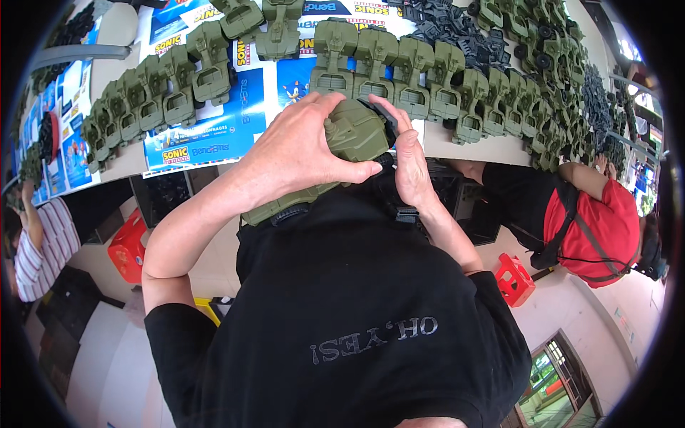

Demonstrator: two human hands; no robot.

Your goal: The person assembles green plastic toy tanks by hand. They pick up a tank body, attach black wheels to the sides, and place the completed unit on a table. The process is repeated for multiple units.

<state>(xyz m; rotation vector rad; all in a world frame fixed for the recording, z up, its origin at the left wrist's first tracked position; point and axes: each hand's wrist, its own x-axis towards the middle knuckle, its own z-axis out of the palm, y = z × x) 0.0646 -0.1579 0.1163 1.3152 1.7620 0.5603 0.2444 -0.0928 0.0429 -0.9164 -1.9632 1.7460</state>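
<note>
At the table's near edge, I hold an olive-green toy army vehicle (357, 130) between my hands. My left hand (303, 135) curves around its left side, thumb below and fingers on top. My right hand (412, 160) presses against its right side, where a flat black part (385, 121) shows between the fingers and the green body. The fingertips partly hide where that part meets the body. Under my left wrist lies another olive-green toy vehicle (289, 203) with a black wheel, partly covered by my arm.
Rows of olive-green toy vehicles (410, 68) line the table on both sides. Dark grey parts (457, 32) are heaped at the back. Printed blue sheets (207, 135) cover the tabletop. A person in red (592, 221) works at right, one in stripes (46, 250) at left; red stools (128, 246) stand nearby.
</note>
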